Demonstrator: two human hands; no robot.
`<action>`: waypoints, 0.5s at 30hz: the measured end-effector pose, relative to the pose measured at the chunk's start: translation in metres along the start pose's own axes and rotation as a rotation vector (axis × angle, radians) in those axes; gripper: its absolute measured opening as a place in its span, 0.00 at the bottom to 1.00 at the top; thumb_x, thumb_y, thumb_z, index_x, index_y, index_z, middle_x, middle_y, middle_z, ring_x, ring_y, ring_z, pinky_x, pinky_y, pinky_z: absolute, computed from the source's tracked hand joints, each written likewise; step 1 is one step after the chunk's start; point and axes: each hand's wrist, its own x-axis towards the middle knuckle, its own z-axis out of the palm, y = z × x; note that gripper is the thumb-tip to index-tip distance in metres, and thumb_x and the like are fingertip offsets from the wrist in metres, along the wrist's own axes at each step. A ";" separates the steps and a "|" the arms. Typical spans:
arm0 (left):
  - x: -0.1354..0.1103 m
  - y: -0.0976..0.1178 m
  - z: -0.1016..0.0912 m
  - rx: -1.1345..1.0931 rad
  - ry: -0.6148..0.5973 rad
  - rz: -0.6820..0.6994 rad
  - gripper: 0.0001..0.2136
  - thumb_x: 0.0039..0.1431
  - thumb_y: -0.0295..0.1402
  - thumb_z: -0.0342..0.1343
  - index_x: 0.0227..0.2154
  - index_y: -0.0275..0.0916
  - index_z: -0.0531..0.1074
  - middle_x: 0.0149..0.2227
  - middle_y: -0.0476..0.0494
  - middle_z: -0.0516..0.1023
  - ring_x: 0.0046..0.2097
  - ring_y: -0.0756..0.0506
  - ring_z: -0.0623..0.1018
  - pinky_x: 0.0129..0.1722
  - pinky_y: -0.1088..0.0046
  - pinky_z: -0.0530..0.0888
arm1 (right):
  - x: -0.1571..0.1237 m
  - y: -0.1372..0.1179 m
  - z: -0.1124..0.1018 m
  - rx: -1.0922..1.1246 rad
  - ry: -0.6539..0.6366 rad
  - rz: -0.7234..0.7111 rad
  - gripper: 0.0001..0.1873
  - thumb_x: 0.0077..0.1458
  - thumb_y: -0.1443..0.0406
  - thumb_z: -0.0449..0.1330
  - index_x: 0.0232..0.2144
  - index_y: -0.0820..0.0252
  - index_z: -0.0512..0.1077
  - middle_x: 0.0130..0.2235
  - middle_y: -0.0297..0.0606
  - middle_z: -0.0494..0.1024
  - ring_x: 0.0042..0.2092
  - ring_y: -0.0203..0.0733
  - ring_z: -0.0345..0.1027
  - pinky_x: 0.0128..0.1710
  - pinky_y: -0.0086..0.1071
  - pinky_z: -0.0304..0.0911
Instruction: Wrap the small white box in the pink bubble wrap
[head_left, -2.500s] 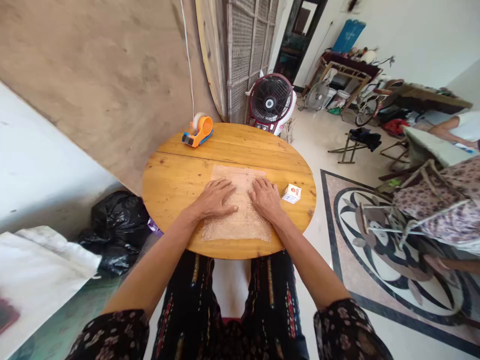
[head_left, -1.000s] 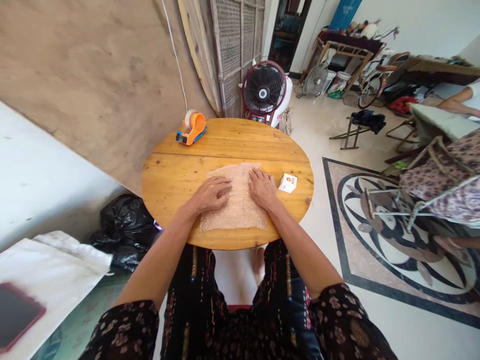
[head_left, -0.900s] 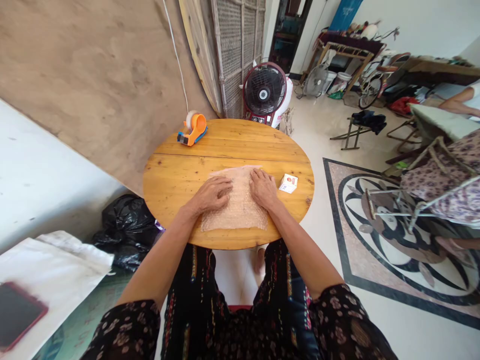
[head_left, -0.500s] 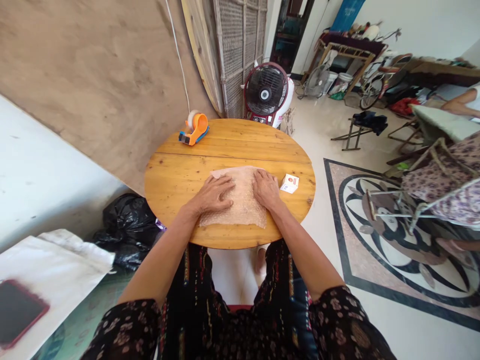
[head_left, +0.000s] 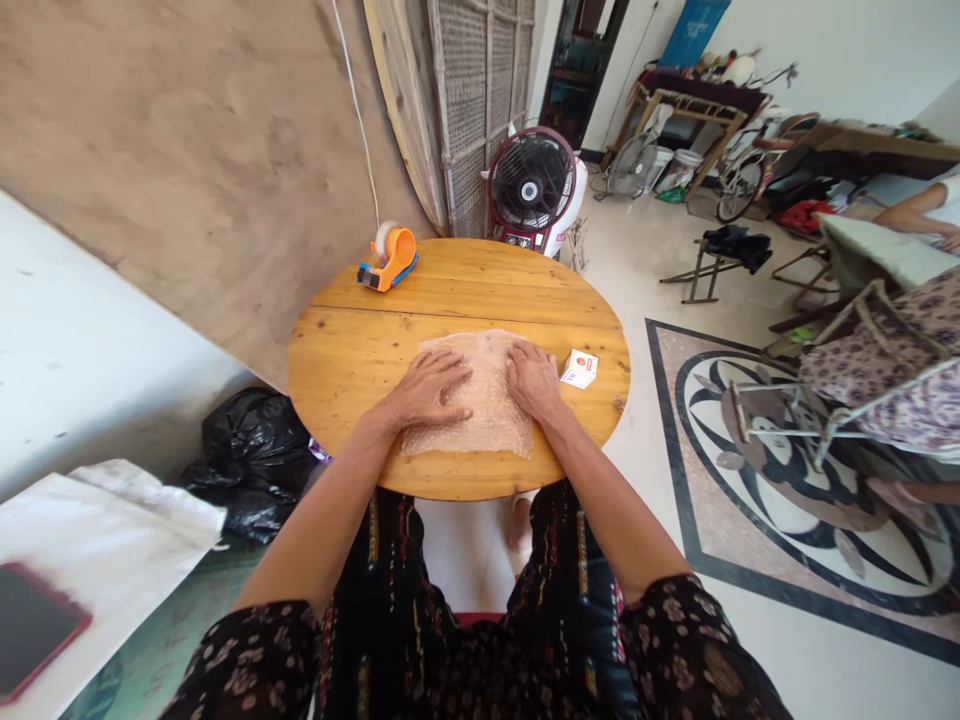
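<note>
On a wooden table (head_left: 352, 385), we see a sheet of bubble wrap (head_left: 487, 400) lying beneath both hands, the left hand (head_left: 429, 388) on its left side and the right hand (head_left: 532, 378) on its right, neither nearer. Fingers lie loosely spread, grasping nothing; we can make out no clear long axis. A small white box (head_left: 580, 369) sits just right of the right hand.

A home, it seems: an electric fan (head_left: 529, 185) stands behind the table (head_left: 337, 370), a bicycle (head_left: 739, 192) and stool (head_left: 700, 275) to the table's right.
</note>
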 end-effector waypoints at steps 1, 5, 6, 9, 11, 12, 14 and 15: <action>0.000 0.000 0.000 0.000 0.006 0.007 0.37 0.52 0.56 0.55 0.59 0.39 0.64 0.66 0.36 0.58 0.67 0.35 0.54 0.65 0.53 0.49 | 0.000 0.000 0.001 0.006 -0.001 0.002 0.19 0.64 0.65 0.45 0.50 0.62 0.71 0.58 0.46 0.70 0.57 0.51 0.60 0.54 0.44 0.52; 0.000 0.001 0.000 -0.012 0.000 -0.011 0.37 0.51 0.57 0.55 0.60 0.39 0.64 0.66 0.36 0.57 0.67 0.34 0.54 0.65 0.51 0.49 | 0.002 0.002 -0.002 0.037 -0.019 0.017 0.19 0.63 0.65 0.46 0.51 0.63 0.70 0.58 0.46 0.70 0.57 0.51 0.61 0.55 0.43 0.52; 0.000 0.001 0.000 -0.015 -0.004 -0.020 0.37 0.51 0.57 0.55 0.60 0.39 0.64 0.66 0.37 0.57 0.67 0.34 0.54 0.65 0.51 0.49 | 0.002 0.003 -0.004 0.041 -0.028 0.018 0.19 0.63 0.65 0.46 0.52 0.63 0.70 0.58 0.46 0.69 0.58 0.51 0.60 0.55 0.44 0.52; 0.000 0.001 0.000 -0.014 -0.001 -0.025 0.37 0.51 0.57 0.55 0.60 0.40 0.64 0.66 0.37 0.57 0.67 0.35 0.54 0.65 0.52 0.50 | -0.001 0.003 -0.018 0.033 -0.051 0.005 0.19 0.63 0.65 0.47 0.52 0.63 0.70 0.60 0.47 0.68 0.59 0.52 0.59 0.56 0.44 0.52; 0.000 0.001 0.001 -0.006 0.010 -0.011 0.37 0.51 0.58 0.55 0.60 0.40 0.64 0.66 0.37 0.58 0.67 0.36 0.55 0.65 0.53 0.50 | -0.006 0.000 -0.028 0.016 -0.065 -0.029 0.19 0.63 0.65 0.47 0.51 0.63 0.70 0.59 0.48 0.68 0.59 0.52 0.59 0.55 0.44 0.53; 0.000 0.000 0.001 -0.002 0.013 -0.005 0.37 0.51 0.58 0.54 0.60 0.41 0.64 0.66 0.37 0.58 0.67 0.36 0.55 0.65 0.53 0.50 | -0.009 -0.003 -0.033 0.006 -0.077 -0.060 0.18 0.63 0.65 0.47 0.50 0.63 0.70 0.58 0.48 0.69 0.58 0.51 0.60 0.55 0.44 0.53; 0.000 -0.001 0.002 0.007 0.014 0.000 0.37 0.51 0.57 0.54 0.60 0.41 0.64 0.65 0.37 0.59 0.67 0.36 0.55 0.65 0.53 0.49 | -0.018 -0.007 -0.041 -0.024 -0.100 -0.133 0.17 0.63 0.63 0.49 0.49 0.63 0.70 0.56 0.48 0.71 0.57 0.51 0.60 0.54 0.44 0.53; 0.000 -0.001 0.003 0.012 0.015 -0.001 0.37 0.51 0.57 0.55 0.59 0.41 0.64 0.65 0.36 0.59 0.67 0.36 0.56 0.65 0.53 0.49 | -0.022 -0.009 -0.043 -0.046 -0.108 -0.162 0.16 0.62 0.62 0.50 0.48 0.62 0.71 0.54 0.49 0.72 0.57 0.52 0.59 0.54 0.44 0.52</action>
